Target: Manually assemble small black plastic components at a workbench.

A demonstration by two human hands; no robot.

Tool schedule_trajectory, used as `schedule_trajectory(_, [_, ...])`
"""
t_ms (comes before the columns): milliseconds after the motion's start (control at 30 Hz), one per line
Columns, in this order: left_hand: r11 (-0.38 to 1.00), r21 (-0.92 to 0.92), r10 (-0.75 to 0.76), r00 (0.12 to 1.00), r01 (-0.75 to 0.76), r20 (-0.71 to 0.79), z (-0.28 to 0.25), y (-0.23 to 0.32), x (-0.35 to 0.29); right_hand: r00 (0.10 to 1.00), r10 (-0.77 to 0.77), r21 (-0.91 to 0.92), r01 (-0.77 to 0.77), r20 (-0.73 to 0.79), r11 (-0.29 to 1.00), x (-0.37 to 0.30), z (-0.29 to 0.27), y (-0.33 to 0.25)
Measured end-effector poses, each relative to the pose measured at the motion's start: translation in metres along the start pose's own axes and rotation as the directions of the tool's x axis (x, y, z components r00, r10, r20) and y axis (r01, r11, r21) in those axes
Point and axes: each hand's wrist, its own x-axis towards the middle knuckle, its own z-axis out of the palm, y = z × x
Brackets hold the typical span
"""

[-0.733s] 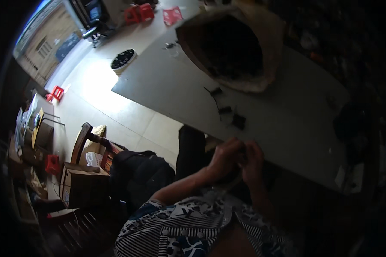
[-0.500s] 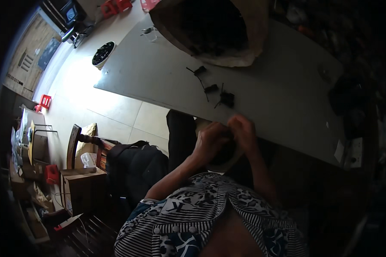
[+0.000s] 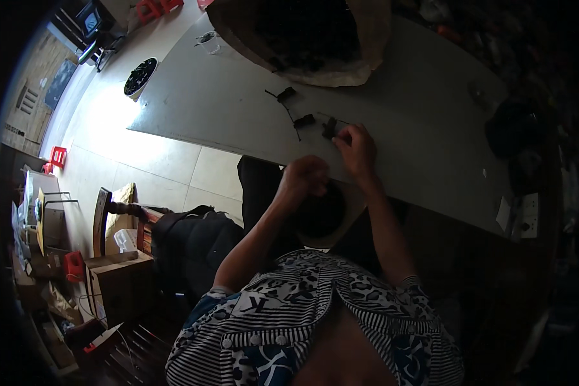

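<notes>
My right hand (image 3: 356, 149) is over the near edge of the grey table (image 3: 418, 138), its fingers closed on a small black part with a thin stem (image 3: 330, 128). Two similar black parts, one farther off (image 3: 285, 95) and one nearer (image 3: 304, 121), lie to its left on the tabletop. Below the table edge, my left hand (image 3: 304, 176) has its fingers curled, slightly blurred; whatever they hold does not show. Under both hands a round container with a pale rim (image 3: 349, 219) sits at my lap, its inside dark.
A large pale sack (image 3: 360, 72) with dark contents stands at the far side of the table, beside a clear plastic cup (image 3: 208, 42). On the floor at left is a bucket of dark pieces (image 3: 140, 77). A wooden chair (image 3: 101, 222) and a cardboard box (image 3: 119, 283) stand to my left.
My hands were together over the container and have parted. The right has moved forward to the black part on the table; the left stays low. The view has shifted slightly.
</notes>
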Motion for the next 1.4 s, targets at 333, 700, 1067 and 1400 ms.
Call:
schedule_trajectory(333, [0.988, 0.127, 0.116, 0.959, -0.085, -0.26, 0.003, 0.017, 0.036, 0.993, 0.063, 0.248, -0.086, 0.102, 0.965, -0.003, -0.002, -0.002])
schedule_trajectory(700, [0.959, -0.189, 0.196, 0.976, -0.21, -0.09, 0.008, 0.028, 0.013, 0.962, -0.265, 0.352, 0.227, 0.064, 0.908, -0.026, -0.03, -0.014])
schedule_trajectory(1067, [0.97, -0.012, 0.243, 0.97, -0.243, -0.021, 0.019, 0.044, 0.0, 0.974, 0.081, 0.753, -0.214, 0.21, 0.622, -0.029, -0.049, -0.031])
schedule_trajectory(1400, [0.981, 0.089, 0.169, 0.985, -0.17, 0.027, 0.019, 0.055, -0.01, 0.933, -0.051, 0.723, -0.24, 0.356, 0.648, -0.037, -0.071, -0.039])
